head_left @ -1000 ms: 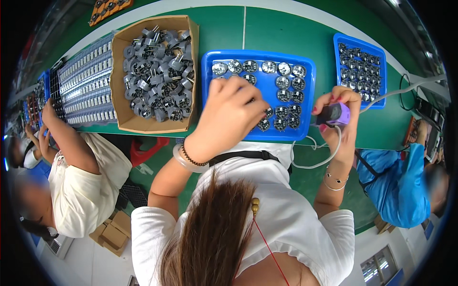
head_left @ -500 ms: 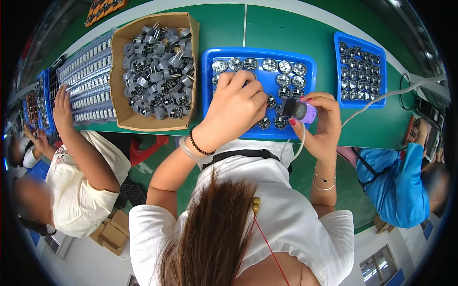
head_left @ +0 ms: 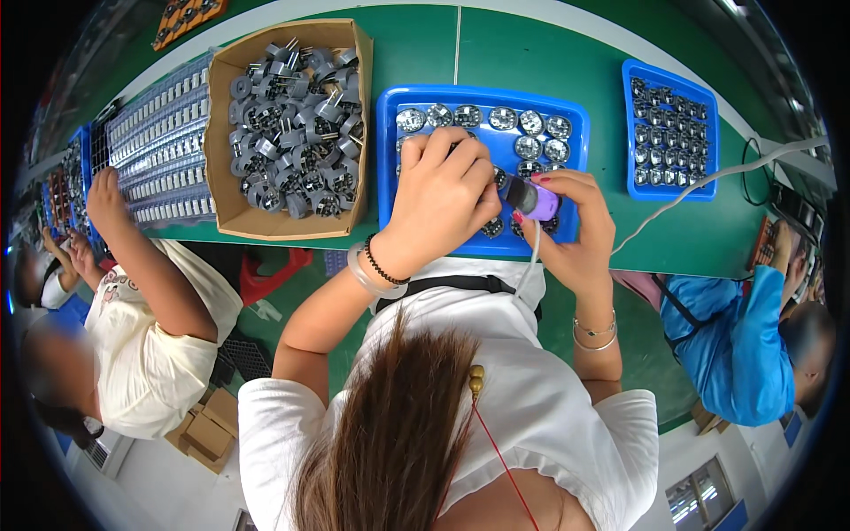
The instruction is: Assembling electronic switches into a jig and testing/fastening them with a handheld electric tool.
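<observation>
Purple device [head_left: 543, 204] has moved leftward in right hand [head_left: 586, 239], beside left hand [head_left: 438, 199].

**Loaded green table [head_left: 407, 53]**

I see an open cardboard box [head_left: 366, 97] left of centre, with clear plastic trays [head_left: 164, 146] beside it on the left. A blue tray [head_left: 482, 92] sits mid-table; another blue tray [head_left: 631, 168] stands apart on the right, a pale cable [head_left: 653, 212] running nearby.

The purple-and-black tool [head_left: 544, 206] I held, trailing a pale cable [head_left: 536, 241], pointed its dark end leftward over the blue tray [head_left: 481, 94] of round, silvery parts [head_left: 530, 122].
</observation>
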A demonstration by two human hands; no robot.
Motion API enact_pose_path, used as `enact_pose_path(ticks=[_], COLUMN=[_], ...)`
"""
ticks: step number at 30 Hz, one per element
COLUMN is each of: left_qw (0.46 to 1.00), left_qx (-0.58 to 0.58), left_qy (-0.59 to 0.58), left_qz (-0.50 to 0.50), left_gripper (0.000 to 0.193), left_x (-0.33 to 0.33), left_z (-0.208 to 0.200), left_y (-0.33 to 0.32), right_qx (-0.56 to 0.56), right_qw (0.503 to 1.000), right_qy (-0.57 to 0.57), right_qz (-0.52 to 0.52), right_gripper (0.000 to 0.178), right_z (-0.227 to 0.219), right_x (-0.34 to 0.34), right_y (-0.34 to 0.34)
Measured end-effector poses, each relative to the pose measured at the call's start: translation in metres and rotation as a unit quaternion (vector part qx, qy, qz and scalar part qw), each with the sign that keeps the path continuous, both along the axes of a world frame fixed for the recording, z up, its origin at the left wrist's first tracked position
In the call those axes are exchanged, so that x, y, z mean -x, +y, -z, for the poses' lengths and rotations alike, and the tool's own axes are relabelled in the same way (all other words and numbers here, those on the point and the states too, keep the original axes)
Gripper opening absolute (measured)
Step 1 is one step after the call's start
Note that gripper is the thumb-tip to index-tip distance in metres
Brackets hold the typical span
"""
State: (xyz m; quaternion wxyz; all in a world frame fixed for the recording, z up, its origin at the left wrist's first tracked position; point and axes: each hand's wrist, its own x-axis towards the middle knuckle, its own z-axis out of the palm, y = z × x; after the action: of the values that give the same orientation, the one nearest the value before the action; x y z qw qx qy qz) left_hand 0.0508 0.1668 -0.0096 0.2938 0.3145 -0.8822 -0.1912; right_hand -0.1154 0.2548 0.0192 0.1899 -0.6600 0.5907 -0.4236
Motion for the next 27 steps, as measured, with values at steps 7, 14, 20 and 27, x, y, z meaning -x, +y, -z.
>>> enact_pose_path(ticks=[7, 14, 20, 27], left_qw=[1.0, 1.0, 0.999, 0.995], left_qx=[-0.004, -0.014, -0.031, -0.075], left_qy=[0.002, 0.012, 0.041, 0.058], left_qz=[-0.005, 0.003, -0.003, 0.032], left_gripper=[0.016, 0.013, 0.015, 0.02], left_x=[0.0, -0.003, -0.003, -0.008], left_z=[0.0, -0.001, 0.0, -0.014], left_y=[0.001, -0.001, -0.001, -0.006], right_qx=[-0.018, -0.02, -0.024, -0.04], right_qw=[0.999, 0.999, 0.998, 0.998], right_qy=[0.015, 0.021, 0.01, -0.033], right_qz=[0.044, 0.046, 0.052, 0.043], right_gripper=[0.041, 0.042, 0.042, 0.042], right_z=[0.001, 0.001, -0.001, 0.0], right_x=[-0.004, -0.004, 0.0, 0.006], right_y=[-0.001, -0.003, -0.004, -0.001])
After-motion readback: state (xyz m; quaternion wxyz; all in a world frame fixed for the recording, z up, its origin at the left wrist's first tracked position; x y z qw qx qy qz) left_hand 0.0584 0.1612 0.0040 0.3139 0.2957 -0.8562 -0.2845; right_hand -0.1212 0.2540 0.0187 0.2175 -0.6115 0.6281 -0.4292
